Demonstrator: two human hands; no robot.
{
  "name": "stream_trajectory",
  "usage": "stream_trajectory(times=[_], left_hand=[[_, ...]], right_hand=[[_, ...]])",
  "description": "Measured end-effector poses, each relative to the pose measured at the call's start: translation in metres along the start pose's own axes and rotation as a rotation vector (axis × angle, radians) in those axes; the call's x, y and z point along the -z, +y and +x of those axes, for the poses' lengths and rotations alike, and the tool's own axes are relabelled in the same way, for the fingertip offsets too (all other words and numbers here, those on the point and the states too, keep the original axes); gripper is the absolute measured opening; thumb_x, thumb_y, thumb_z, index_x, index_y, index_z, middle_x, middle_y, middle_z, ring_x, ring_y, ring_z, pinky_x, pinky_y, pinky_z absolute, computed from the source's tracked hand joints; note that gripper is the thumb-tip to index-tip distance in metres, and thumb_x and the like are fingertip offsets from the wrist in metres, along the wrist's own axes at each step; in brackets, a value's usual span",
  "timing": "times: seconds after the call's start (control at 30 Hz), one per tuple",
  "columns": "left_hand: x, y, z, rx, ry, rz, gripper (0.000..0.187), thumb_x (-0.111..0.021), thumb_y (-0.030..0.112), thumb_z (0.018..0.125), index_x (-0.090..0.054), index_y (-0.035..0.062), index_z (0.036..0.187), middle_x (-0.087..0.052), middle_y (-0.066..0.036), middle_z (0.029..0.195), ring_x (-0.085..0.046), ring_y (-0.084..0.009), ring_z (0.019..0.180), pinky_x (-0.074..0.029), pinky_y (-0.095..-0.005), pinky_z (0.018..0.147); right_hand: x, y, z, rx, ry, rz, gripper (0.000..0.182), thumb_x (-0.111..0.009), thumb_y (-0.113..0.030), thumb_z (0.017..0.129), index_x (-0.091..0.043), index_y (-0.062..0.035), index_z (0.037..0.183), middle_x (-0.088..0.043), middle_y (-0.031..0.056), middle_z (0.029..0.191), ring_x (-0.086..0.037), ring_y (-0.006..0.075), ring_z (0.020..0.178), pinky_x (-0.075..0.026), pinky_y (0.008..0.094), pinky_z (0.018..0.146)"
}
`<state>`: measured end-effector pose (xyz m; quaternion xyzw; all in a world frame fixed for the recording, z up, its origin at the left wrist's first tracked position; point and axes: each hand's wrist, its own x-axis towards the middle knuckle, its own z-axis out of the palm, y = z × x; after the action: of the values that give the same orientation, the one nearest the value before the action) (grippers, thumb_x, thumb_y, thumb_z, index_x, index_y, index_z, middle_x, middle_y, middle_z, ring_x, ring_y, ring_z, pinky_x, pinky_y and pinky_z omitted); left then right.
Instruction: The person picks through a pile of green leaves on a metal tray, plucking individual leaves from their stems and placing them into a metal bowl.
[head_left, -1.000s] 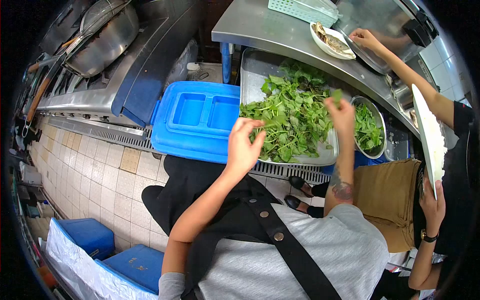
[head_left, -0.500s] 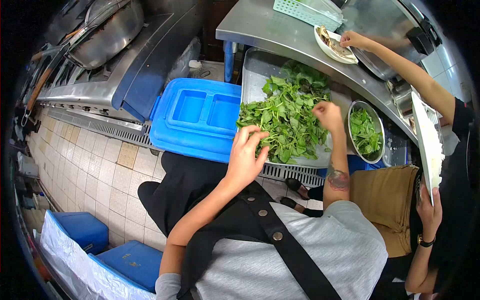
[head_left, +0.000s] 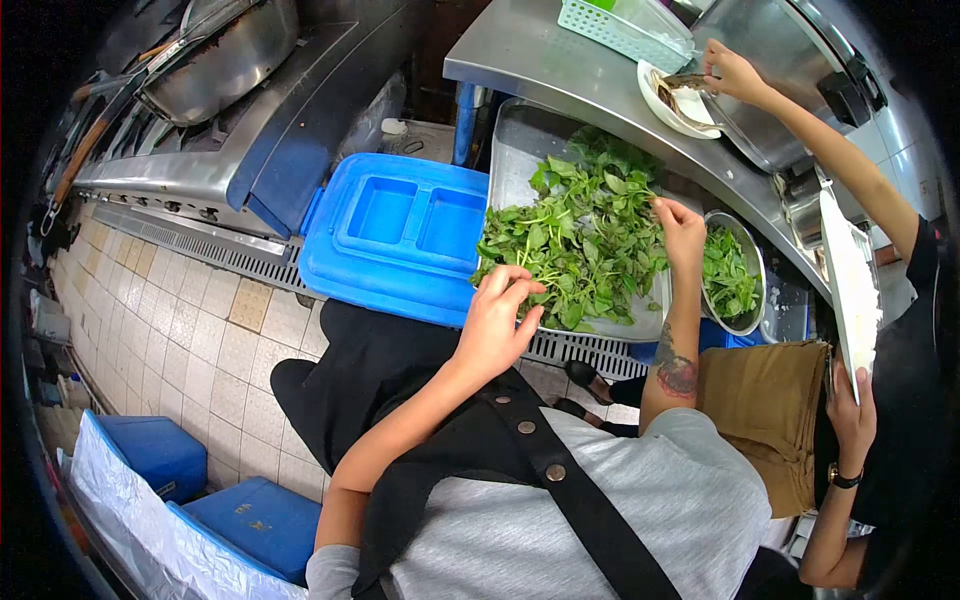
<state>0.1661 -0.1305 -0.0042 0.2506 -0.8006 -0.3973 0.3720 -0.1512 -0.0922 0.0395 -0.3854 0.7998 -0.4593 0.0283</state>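
Observation:
Leafy green herbs (head_left: 590, 240) are heaped in a large metal tray (head_left: 513, 165). My left hand (head_left: 500, 320) is at the heap's near left edge, fingers bent and apart, with stems beside the fingertips; nothing is clearly held in it. At the heap's right side is my right hand (head_left: 682, 232), thumb and forefinger pinched together at a leaf's edge; what the pinch holds is too small to make out. Picked leaves (head_left: 728, 275) lie in an oval metal bowl (head_left: 757, 262) right of the tray.
A blue lidded bin (head_left: 400, 290) adjoins the tray's left side. Behind runs a steel counter (head_left: 530, 50) with a white dish (head_left: 655, 95). At the right, a co-worker's hand (head_left: 735, 72) lifts food from it; their other hand holds a plate of rice (head_left: 850, 290). The stove (head_left: 240, 150) stands left.
My right hand has moved slightly right and its fingers now pinch at the heap's edge. My left hand has barely moved. The co-worker's hand has raised a piece of food from the dish.

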Motion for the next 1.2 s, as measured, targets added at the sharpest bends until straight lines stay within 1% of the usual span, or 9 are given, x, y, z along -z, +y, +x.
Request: stream_trajectory(times=[0.2,0.4,0.5,0.63,0.7,0.87,0.97,1.13,1.2], left_hand=[[0.002,0.0,0.0,0.016,0.006,-0.07,0.024,-0.067,0.008,0.08,-0.064,0.0022,0.103,-0.057,-0.014,0.108,-0.057,-0.0322,0.101,-0.046,-0.0385,0.086],[0.001,0.008,0.006,0.078,0.102,-0.194,0.032,-0.066,0.012,0.085,-0.059,-0.0005,0.115,-0.06,-0.015,0.109,-0.06,-0.0277,0.101,-0.048,-0.0365,0.087],[-0.003,0.002,0.004,0.205,0.209,-0.369,0.03,-0.064,0.012,0.088,-0.058,-0.0015,0.114,-0.061,-0.017,0.105,-0.063,-0.0281,0.095,-0.049,-0.0377,0.083],[0.002,0.0,0.006,0.387,0.355,-0.817,0.021,-0.056,0.012,0.096,-0.056,-0.0024,0.112,-0.064,-0.008,0.096,-0.063,-0.0113,0.073,-0.054,-0.0247,0.062],[0.004,0.0,0.01,0.305,0.539,-0.768,0.013,-0.055,0.011,0.097,-0.057,-0.0007,0.103,-0.064,-0.003,0.087,-0.059,-0.0081,0.073,-0.05,-0.0235,0.068],[0.004,-0.023,0.002,0.388,0.504,-0.732,0.012,-0.054,0.008,0.097,-0.06,0.0001,0.091,-0.062,-0.002,0.086,-0.057,-0.0061,0.074,-0.046,-0.021,0.067],[0.002,-0.018,0.001,0.328,0.434,-0.776,0.009,-0.054,0.007,0.096,-0.059,-0.0002,0.093,-0.062,-0.002,0.085,-0.056,-0.0056,0.075,-0.046,-0.0208,0.068],[0.008,-0.01,-0.001,0.298,0.376,-0.802,0.039,-0.034,0.031,0.104,-0.056,-0.0012,0.107,-0.063,-0.009,0.096,-0.059,-0.0138,0.082,-0.049,-0.0315,0.079],[0.01,-0.012,-0.003,0.258,0.375,-0.792,0.031,-0.04,0.026,0.103,-0.057,-0.0004,0.103,-0.064,-0.008,0.094,-0.06,-0.0127,0.081,-0.049,-0.0297,0.077]], right_hand=[[-0.028,-0.018,-0.021,-0.209,-0.178,0.794,0.019,-0.061,-0.019,0.093,-0.07,-0.0025,0.095,-0.058,-0.0031,0.068,-0.045,0.0041,0.057,-0.036,0.0217,0.051],[-0.084,-0.074,-0.104,-0.627,-0.558,1.323,0.019,-0.057,-0.023,0.096,-0.061,-0.0039,0.096,-0.051,-0.0038,0.072,-0.045,0.0078,0.064,-0.041,0.0231,0.057],[-0.097,-0.093,-0.132,-0.699,-0.613,1.302,0.022,-0.052,-0.025,0.099,-0.06,-0.0047,0.098,-0.052,-0.0029,0.074,-0.048,0.0092,0.066,-0.044,0.0248,0.06],[-0.103,-0.096,-0.149,-0.776,-0.741,1.366,0.021,-0.053,-0.025,0.098,-0.06,-0.0055,0.096,-0.051,-0.0032,0.074,-0.047,0.0088,0.066,-0.042,0.0242,0.059],[-0.105,-0.093,-0.15,-0.849,-0.705,1.401,0.021,-0.054,-0.025,0.098,-0.059,-0.0048,0.098,-0.049,-0.0028,0.074,-0.045,0.0089,0.066,-0.04,0.0241,0.059],[-0.104,-0.093,-0.143,-0.883,-0.664,1.42,0.02,-0.055,-0.024,0.098,-0.058,-0.0045,0.1,-0.049,-0.0021,0.073,-0.045,0.0091,0.067,-0.039,0.0243,0.06],[-0.103,-0.093,-0.141,-0.867,-0.678,1.412,0.02,-0.054,-0.024,0.098,-0.058,-0.005,0.099,-0.049,-0.002,0.074,-0.045,0.0093,0.066,-0.039,0.0246,0.06],[-0.105,-0.089,-0.143,-0.846,-0.746,1.38,0.019,-0.054,-0.026,0.098,-0.059,-0.0069,0.098,-0.049,-0.0023,0.075,-0.045,0.0095,0.066,-0.039,0.0247,0.06],[-0.105,-0.087,-0.143,-0.845,-0.766,1.386,0.018,-0.054,-0.026,0.097,-0.059,-0.0079,0.097,-0.05,-0.0023,0.075,-0.046,0.0095,0.067,-0.04,0.0246,0.06]])
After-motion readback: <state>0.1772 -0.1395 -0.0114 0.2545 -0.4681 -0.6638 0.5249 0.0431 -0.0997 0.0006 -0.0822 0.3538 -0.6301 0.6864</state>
